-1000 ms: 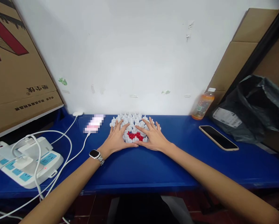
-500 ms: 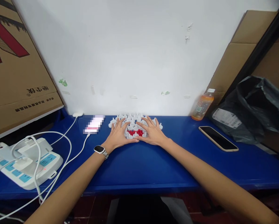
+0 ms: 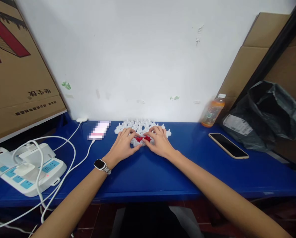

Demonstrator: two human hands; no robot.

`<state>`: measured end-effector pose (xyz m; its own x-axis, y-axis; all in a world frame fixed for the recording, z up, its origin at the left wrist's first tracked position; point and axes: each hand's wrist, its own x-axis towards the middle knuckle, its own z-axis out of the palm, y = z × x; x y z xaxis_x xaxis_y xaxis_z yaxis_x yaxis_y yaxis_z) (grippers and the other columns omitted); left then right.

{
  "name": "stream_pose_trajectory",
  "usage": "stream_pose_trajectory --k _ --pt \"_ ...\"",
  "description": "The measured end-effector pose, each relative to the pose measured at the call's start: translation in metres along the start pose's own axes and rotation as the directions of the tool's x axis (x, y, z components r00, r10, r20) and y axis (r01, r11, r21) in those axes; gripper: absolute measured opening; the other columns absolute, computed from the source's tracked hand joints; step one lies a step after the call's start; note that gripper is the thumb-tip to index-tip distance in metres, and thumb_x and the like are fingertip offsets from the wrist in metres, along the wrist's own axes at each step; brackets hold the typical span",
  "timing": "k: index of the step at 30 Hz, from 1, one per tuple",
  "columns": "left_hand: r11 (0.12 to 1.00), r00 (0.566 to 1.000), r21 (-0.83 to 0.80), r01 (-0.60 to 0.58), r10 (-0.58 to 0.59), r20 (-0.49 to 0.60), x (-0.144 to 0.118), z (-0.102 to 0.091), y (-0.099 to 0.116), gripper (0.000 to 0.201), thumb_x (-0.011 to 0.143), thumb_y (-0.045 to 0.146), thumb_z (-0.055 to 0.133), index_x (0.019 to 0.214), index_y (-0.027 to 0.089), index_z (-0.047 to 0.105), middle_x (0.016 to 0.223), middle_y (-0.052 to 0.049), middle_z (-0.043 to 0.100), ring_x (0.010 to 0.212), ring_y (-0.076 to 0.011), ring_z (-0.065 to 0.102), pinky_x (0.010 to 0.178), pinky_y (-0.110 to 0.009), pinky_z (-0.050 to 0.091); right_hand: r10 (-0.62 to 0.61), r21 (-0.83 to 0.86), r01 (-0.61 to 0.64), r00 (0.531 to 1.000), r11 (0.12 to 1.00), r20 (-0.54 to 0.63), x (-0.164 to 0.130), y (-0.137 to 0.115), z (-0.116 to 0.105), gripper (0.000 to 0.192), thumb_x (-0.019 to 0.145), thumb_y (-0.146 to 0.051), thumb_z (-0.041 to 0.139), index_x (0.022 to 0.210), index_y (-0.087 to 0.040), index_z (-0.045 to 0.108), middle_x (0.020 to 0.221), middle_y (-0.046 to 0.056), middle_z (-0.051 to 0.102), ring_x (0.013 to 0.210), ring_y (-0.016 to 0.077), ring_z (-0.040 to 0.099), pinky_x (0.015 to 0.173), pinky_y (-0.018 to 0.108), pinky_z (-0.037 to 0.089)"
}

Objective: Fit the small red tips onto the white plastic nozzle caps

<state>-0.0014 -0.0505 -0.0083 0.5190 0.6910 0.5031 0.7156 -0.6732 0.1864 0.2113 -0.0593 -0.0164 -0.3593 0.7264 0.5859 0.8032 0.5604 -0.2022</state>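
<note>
Blue worktop point(image 3: 148, 172): glossy, set against a white wall point(image 3: 143, 56); cardboard boxes point(image 3: 16, 72) lean at both ends
Cluster: small white plastic pieces point(image 3: 141, 127) bunched at the wall, red bits point(image 3: 141, 139) among them
Left hand point(image 3: 122, 147): fingers curled onto the pieces; what the grip holds, cannot tell
Right hand point(image 3: 159, 142): the same
Surroundings: power strip point(image 3: 26, 170), smartphone point(image 3: 228, 145), orange drink bottle point(image 3: 211, 111), black bag point(image 3: 264, 115)

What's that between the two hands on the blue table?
A small heap of red bits, ringed by little white plastic pieces; the head view shows it between left hand and right hand.
</note>
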Motion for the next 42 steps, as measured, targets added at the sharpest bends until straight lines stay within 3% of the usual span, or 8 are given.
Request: stream_pose_trajectory --k 7,15,20,24,28,33,42 --pt "1.0 1.0 -0.025 -0.006 0.006 -0.016 0.0 -0.001 0.0 0.028 0.09 0.043 0.06 0.111 0.026 0.063 0.116 -0.007 0.057 0.112 -0.0267 0.052 0.098 -0.046 0.043 0.033 0.096 -0.034 0.999 0.995 0.008 0.009 0.004 0.01 0.017 0.095 -0.035 0.059 0.093 -0.025 0.072 0.098 0.005 0.061 0.101 0.0236 0.05 0.089 0.042 0.033" --pt "0.994 0.998 -0.103 -0.038 0.033 -0.053 0.0 -0.001 0.009 0.039 0.091 0.051 0.058 0.12 0.024 0.057 0.119 -0.008 0.06 0.113 -0.0272 0.053 0.098 -0.045 0.044 0.154 0.312 -0.121 0.985 0.942 -0.081 0.005 -0.009 0.0 0.019 0.094 -0.036 0.059 0.084 -0.023 0.068 0.093 0.003 0.068 0.1 0.0226 0.055 0.094 0.042 0.034" --pt "0.985 0.995 -0.151 -0.085 0.091 0.036 -0.001 -0.004 0.016 0.031 0.1 0.044 0.045 0.119 0.024 0.057 0.109 -0.006 0.065 0.103 -0.024 0.055 0.093 -0.042 0.045 0.181 0.424 -0.12 0.977 0.898 -0.108 0.0 -0.01 -0.008 0.02 0.094 -0.037 0.058 0.084 -0.022 0.067 0.087 0.002 0.069 0.091 0.02 0.058 0.091 0.038 0.039" --pt "0.98 0.993 -0.177 -0.09 0.101 0.054 -0.003 -0.008 0.015 0.031 0.103 0.041 0.036 0.116 0.022 0.056 0.113 -0.008 0.061 0.105 -0.0235 0.054 0.096 -0.042 0.045 0.087 0.284 -0.064 0.994 0.957 -0.068 -0.006 0.002 -0.018 0.021 0.096 -0.032 0.051 0.087 -0.022 0.067 0.089 0.003 0.069 0.09 0.0209 0.057 0.089 0.04 0.037" --pt "0.982 0.996 -0.183 -0.052 0.065 0.063 -0.006 -0.009 0.016 0.035 0.104 0.039 0.026 0.105 0.02 0.055 0.106 -0.009 0.059 0.101 -0.0238 0.054 0.093 -0.043 0.047 -0.095 0.107 0.082 0.987 0.991 0.128 -0.018 0.004 -0.031 0.014 0.089 -0.034 0.061 0.089 -0.021 0.067 0.086 0.004 0.066 0.089 0.0215 0.054 0.087 0.04 0.034" --pt "0.977 0.994 -0.215 -0.004 0.026 0.102 -0.007 -0.008 0.015 0.035 0.105 0.04 0.023 0.099 0.022 0.052 0.098 -0.006 0.058 0.095 -0.0225 0.055 0.087 -0.041 0.048 -0.205 0.151 0.169 0.941 0.974 0.27 -0.024 -0.013 -0.024 0.026 0.091 -0.046 0.062 0.103 -0.023 0.067 0.087 0.003 0.066 0.091 0.0212 0.055 0.084 0.038 0.036" --pt "0.975 0.99 -0.213 0.068 -0.04 0.134 -0.007 -0.006 0.009 0.036 0.104 0.046 0.023 0.097 0.022 0.049 0.092 -0.004 0.057 0.088 -0.0215 0.058 0.082 -0.039 0.047 -0.198 0.175 0.152 0.938 0.973 0.284 -0.019 -0.014 -0.013 0.013 0.095 -0.032 0.058 0.093 -0.021 0.064 0.092 0.004 0.065 0.093 0.0204 0.054 0.083 0.036 0.038"
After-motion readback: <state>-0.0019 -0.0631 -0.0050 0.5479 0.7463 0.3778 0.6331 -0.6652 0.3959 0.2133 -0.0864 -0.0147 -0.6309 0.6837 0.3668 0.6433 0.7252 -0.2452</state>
